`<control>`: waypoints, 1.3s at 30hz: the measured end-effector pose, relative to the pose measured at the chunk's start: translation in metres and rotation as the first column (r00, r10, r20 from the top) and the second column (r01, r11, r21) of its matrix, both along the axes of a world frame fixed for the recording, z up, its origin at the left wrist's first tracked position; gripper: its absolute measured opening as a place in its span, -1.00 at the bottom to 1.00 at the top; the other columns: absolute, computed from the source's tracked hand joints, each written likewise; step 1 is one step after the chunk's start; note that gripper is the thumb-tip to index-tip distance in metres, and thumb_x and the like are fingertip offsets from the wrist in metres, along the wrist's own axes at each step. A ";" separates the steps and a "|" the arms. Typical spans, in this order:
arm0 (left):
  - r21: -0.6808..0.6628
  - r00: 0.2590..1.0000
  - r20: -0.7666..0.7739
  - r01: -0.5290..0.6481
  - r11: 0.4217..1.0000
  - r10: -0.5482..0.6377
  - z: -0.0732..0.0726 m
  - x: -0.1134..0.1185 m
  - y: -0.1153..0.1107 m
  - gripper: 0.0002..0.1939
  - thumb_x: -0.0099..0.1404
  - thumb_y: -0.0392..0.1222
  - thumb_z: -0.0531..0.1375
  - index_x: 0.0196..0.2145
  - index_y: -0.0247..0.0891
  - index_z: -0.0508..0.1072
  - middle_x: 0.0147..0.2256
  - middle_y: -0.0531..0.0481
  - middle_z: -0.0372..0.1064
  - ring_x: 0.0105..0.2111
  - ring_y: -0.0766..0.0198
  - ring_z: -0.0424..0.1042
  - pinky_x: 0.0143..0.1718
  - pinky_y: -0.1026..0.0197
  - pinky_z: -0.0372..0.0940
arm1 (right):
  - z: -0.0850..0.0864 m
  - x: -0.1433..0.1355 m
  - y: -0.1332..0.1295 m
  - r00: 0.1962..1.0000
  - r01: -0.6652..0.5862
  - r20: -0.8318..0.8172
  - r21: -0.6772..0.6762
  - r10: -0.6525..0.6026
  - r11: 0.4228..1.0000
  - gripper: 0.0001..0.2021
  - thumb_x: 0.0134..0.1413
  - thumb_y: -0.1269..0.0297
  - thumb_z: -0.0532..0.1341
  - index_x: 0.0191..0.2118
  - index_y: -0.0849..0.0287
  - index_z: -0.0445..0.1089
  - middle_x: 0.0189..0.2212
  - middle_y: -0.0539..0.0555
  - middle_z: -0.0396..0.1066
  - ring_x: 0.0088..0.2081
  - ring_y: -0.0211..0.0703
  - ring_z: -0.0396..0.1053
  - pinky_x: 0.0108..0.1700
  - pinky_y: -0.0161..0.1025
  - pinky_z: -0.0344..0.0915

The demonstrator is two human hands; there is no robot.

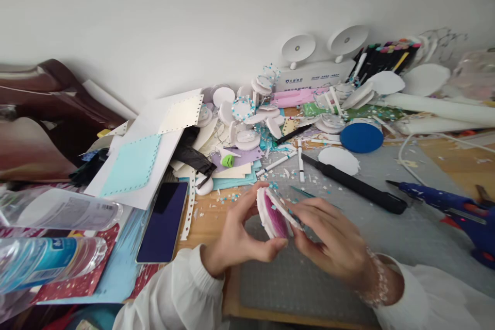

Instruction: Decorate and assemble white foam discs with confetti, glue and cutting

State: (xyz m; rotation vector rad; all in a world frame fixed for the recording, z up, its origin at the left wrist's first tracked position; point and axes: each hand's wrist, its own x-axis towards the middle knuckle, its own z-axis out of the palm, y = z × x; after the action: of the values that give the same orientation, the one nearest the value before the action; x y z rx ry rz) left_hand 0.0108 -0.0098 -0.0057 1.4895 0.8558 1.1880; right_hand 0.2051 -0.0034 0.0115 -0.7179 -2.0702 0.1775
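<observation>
So the thing in play is a pink-filled, white-rimmed round piece, held up over the grey cutting mat on the desk. It's tipped up on edge, long axis running roughly 11 to 5 o'clock, its 2 white faces spread in a narrow V with the pink showing between them.

Neither hand is nearer, both touch it. Left hand comes in from 8 o'clock, grip curved in a wide C, fingers at the top edge, thumb at the bottom. Right hand comes in from 4 o'clock, its grip mostly closed, fingers laid on the outer right face and thumb tucked lower, can't really tell how hard it's pinching. Wrists are low, forearms angled inward.

Blue glue gun sits around 3 o'clock, dark-screened phone around 9.
</observation>
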 end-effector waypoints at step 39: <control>-0.357 0.874 0.445 -0.026 0.934 0.194 -0.003 -0.001 0.011 -0.37 0.08 0.10 0.39 0.01 -0.14 0.27 -0.10 -0.04 0.38 -0.10 0.13 0.43 -0.01 0.05 0.32 | 0.024 0.066 0.037 0.948 0.296 0.176 -0.177 -0.266 0.939 -0.77 0.33 0.30 -0.01 0.03 0.14 0.26 -0.30 0.11 0.44 -0.33 -0.12 0.44 -0.33 -0.24 0.37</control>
State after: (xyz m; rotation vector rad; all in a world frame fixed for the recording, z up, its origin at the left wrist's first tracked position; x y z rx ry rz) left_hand 0.0097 0.0016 -0.0085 0.8204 0.7640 1.3362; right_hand 0.2715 0.0336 0.0353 -1.1755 -2.0804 0.1766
